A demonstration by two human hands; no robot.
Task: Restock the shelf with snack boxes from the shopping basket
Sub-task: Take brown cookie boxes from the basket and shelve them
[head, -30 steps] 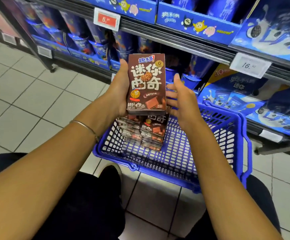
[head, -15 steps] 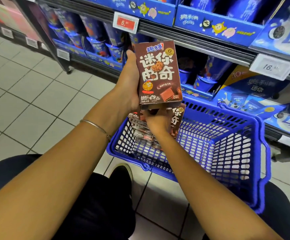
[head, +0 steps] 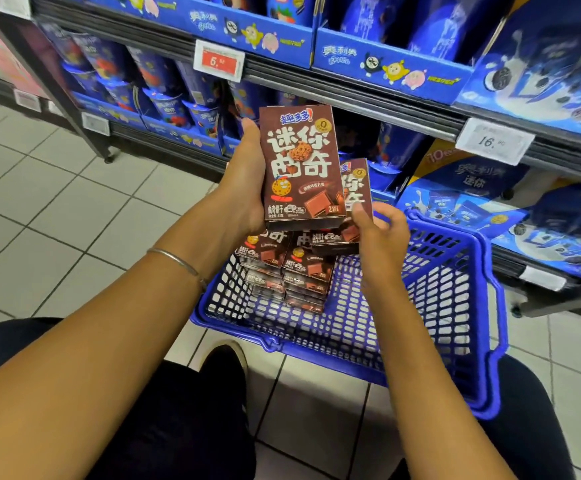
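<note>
The fingers (head: 360,216) of the right hand (head: 381,244) pinch the lower edge of a second snack box (head: 358,202), thumb on its face, the rest curled behind where I cannot see them. That box stands upright, tucked just behind and to the right of the first box (head: 301,168), which the left hand (head: 245,188) clasps along its left side, thumb up the edge and the other fingers hidden at the back.

Both boxes hang above the stack of boxes (head: 287,268) left in the near-left corner of the blue shopping basket (head: 455,306) on the floor. The shelf (head: 351,95) rises straight ahead, crowded with blue packs; behind the raised box there seems to be a dark gap, though I cannot tell its depth.

To do this well, I'd say slide the second box flush behind the first so the left hand can clamp the pair as one block, edges squared, faces forward. A loose pinch at one corner lets the box swing, so the grip should shift towards the middle. Then carry them level to the gap and set them down upright.
</note>
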